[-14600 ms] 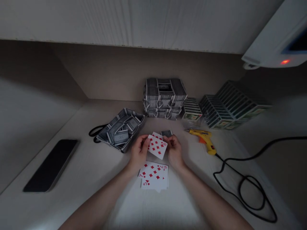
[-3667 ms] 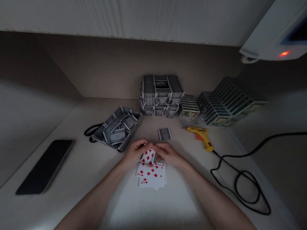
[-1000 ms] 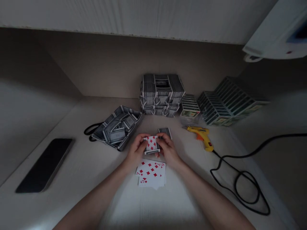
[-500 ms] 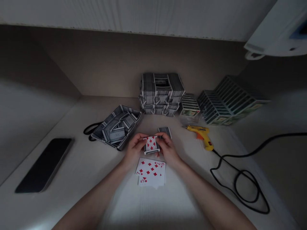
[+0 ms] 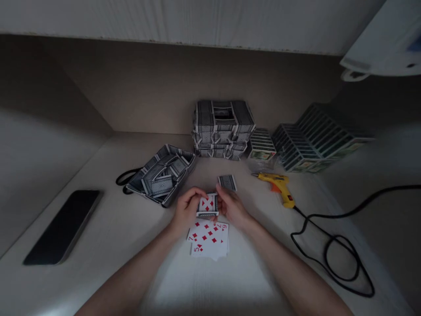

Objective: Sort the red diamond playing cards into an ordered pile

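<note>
Between my two hands is a folded playing card (image 5: 207,204), its red diamonds facing up and patterned back strips showing along the edges. My left hand (image 5: 187,208) grips its left side, with the index finger lying over the top. On the other side my right hand (image 5: 232,205) holds the card's right edge. Just below lie several loose playing cards (image 5: 208,239), face up, with red diamonds. A single card (image 5: 227,182) rests face down beyond my right fingertips.
A box made of folded cards (image 5: 223,127) stands at the back. Left of it sits an open tray of folded cards (image 5: 148,191). A phone (image 5: 62,226) lies at left. To the right are a yellow glue gun (image 5: 278,186), its looped black cord (image 5: 342,237) and stacked card packs (image 5: 315,136).
My left index finger has shifted onto the top of the folded card. Both hands have come slightly nearer, and the face-down card behind is more exposed.
</note>
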{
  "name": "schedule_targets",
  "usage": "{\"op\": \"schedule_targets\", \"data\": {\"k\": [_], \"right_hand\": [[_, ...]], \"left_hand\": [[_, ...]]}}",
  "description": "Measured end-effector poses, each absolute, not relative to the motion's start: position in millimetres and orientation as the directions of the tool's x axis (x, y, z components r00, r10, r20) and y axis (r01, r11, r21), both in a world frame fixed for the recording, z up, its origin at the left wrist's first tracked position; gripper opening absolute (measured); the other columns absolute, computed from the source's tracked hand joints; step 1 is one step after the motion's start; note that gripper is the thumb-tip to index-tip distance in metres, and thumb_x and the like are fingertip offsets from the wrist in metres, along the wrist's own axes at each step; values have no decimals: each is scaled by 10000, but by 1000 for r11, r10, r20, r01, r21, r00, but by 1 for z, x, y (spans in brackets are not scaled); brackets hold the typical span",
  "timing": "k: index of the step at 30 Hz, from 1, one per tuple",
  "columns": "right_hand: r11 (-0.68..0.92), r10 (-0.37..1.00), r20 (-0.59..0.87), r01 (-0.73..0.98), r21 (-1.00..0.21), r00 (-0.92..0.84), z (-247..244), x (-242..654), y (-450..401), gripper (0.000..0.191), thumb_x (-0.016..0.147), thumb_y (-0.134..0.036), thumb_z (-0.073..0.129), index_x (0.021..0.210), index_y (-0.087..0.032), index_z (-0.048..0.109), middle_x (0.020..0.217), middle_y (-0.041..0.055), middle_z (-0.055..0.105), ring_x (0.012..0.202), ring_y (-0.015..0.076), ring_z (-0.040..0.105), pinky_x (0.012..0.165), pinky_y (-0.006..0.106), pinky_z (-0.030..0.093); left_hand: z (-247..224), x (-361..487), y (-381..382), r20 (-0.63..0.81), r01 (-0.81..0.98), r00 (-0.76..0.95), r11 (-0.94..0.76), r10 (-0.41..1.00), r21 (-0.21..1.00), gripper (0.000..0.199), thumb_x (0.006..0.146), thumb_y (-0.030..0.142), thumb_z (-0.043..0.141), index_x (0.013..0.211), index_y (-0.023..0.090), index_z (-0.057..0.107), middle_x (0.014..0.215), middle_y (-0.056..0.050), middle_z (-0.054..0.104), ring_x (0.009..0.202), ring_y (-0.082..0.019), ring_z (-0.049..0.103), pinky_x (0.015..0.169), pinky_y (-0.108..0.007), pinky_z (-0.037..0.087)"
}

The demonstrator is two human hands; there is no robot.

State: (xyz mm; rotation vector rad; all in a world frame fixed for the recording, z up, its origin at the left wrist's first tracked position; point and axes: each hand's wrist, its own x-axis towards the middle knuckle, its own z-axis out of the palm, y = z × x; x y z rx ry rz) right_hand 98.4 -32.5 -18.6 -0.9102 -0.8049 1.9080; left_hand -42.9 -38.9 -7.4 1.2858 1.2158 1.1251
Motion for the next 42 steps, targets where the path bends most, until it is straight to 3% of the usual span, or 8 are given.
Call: {"op": "schedule_targets", "data": {"k": [5,10,14,18,22,30,38,42], "right_hand": [[-369,904,-237,-371,-852,-356,-23,96,-35,307,689,-447,618,697,-184,460,510,-56,556,335,124,529,289,235,445],[-309,947,-249,-352,-884,-206,-18,92,-38,301,671,-440,635,651,-178,488,485,-60,520,373,105,510,317,213,434],[-231,972,-207,-336,-913,-108,-17,91,-38,276,680,-406,641,624,-167,516,475,-72,482,382,63,458,347,167,393],[-290,949,-188,-467,-836,-253,-18,96,-36,220,709,-373,630,702,-167,554,544,-49,548,432,82,514,393,192,429],[-419,882,-174,-563,-712,-437,-16,102,-34,175,710,-297,650,762,-139,593,695,13,631,574,112,600,560,244,502],[-459,841,-96,-608,-648,-532,-14,100,-37,232,702,-243,666,907,-149,613,889,51,655,872,172,598,840,384,469],[-484,834,-122,-607,-630,-538,-8,101,-37,254,702,-184,651,950,-138,616,906,59,662,866,178,606,861,418,461],[-508,810,-144,-558,-656,-568,-9,102,-37,207,710,-209,645,894,-118,628,850,70,671,826,181,619,833,417,477]], "left_hand": [[-6,-43,-41,-31,-14,143,33,989,999,156,758,252,397,719,176,528,522,51,502,446,-98,464,447,-204,360],[-7,-45,-39,-2,1,100,2,995,1000,199,752,311,468,886,182,539,685,34,529,535,-91,462,471,-192,364],[-11,-41,-36,-20,91,71,14,997,996,160,733,327,536,738,167,522,552,63,413,494,-73,388,455,-176,308],[-12,-39,-34,-47,20,13,47,999,999,184,734,325,544,673,163,483,533,66,400,487,-67,374,462,-171,309],[-11,-42,-30,-12,-13,-75,11,997,1000,174,743,333,540,722,163,509,584,56,453,524,-70,407,499,-170,343],[-12,-44,-26,190,218,39,-194,981,957,147,768,274,524,820,164,606,816,-17,583,795,-135,535,736,-240,422],[-13,-45,-28,231,251,121,-254,966,934,325,807,270,488,1123,215,539,1073,-50,590,995,-156,538,878,-296,414],[-14,-45,-30,238,279,109,-259,965,925,235,819,262,465,977,198,627,947,-39,646,888,-143,580,825,-271,444]]}}
